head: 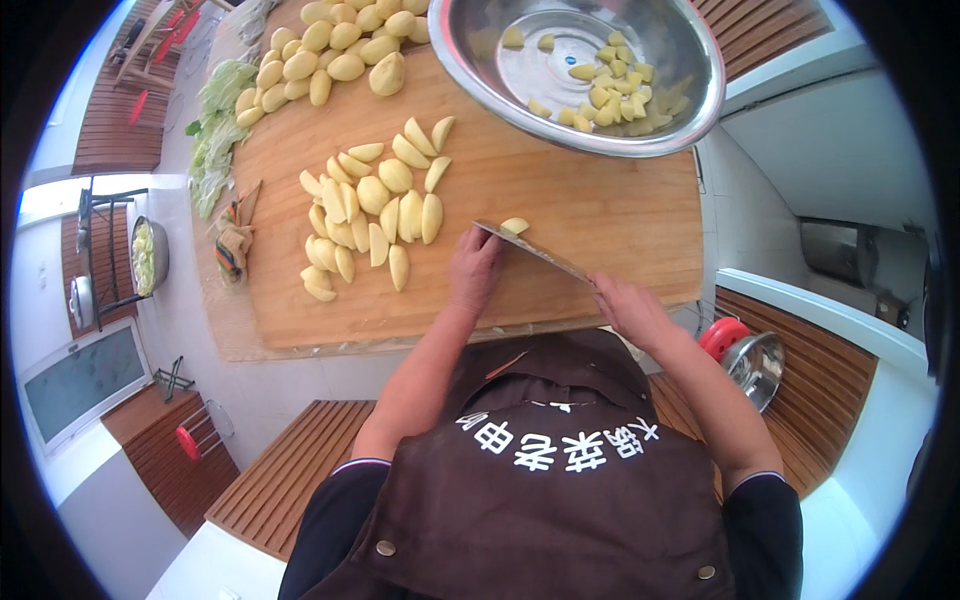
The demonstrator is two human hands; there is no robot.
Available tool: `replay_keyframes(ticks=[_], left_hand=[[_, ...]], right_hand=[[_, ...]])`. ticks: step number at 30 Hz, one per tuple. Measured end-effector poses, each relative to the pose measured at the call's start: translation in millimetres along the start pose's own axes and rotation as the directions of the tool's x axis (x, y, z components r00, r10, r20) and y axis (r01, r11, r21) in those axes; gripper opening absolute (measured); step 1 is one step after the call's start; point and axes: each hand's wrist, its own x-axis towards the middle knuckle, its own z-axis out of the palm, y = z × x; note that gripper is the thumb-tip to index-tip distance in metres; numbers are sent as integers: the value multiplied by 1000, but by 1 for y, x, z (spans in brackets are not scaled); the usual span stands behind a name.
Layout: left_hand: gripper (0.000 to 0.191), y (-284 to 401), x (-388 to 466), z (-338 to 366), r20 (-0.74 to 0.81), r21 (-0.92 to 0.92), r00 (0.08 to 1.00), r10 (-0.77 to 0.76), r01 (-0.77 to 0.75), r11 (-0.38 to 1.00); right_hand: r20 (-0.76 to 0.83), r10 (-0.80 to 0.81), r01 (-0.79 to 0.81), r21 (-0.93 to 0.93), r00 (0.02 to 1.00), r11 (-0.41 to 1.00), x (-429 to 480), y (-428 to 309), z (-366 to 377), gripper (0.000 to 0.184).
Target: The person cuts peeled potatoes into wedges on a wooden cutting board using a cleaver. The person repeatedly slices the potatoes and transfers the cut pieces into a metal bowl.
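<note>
My right hand (630, 307) grips the handle end of a kitchen knife (540, 255), its blade slanting across the wooden cutting board (600, 202). Close against the blade's far end, my left hand (478, 270) has its fingers curled down; whatever lies under them is hidden. A small cut potato piece (515, 225) rests just beyond the blade. Left of my left hand, peeled potato wedges (373, 196) are spread over the board. Beyond, a large stainless steel basin (577, 139) holds potato chunks (619, 90).
Whole peeled potatoes (345, 67) are heaped at the board's far left. Cabbage leaves (217, 142) and a bundled cloth (234, 244) lie along the left edge. A red stool (724, 336) and another metal bowl (756, 369) stand low on the right. A pot of greens (150, 255) sits farther left.
</note>
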Motion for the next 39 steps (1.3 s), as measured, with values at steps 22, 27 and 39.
replay_keyframes(ticks=[22, 27, 39], left_hand=[[35, -85, -42, -103, -342, -253, 636, -692, 647, 719], [32, -97, -30, -96, -322, -74, 567, -758, 783, 617], [29, -2, -7, -56, -25, 126, 998, -52, 54, 991]], right_hand=[[-42, 126, -109, 282, 991, 953, -1, 2, 15, 30], [-122, 121, -90, 229, 985, 969, -4, 2, 23, 30], [-146, 167, -121, 282, 975, 952, -12, -1, 25, 28]])
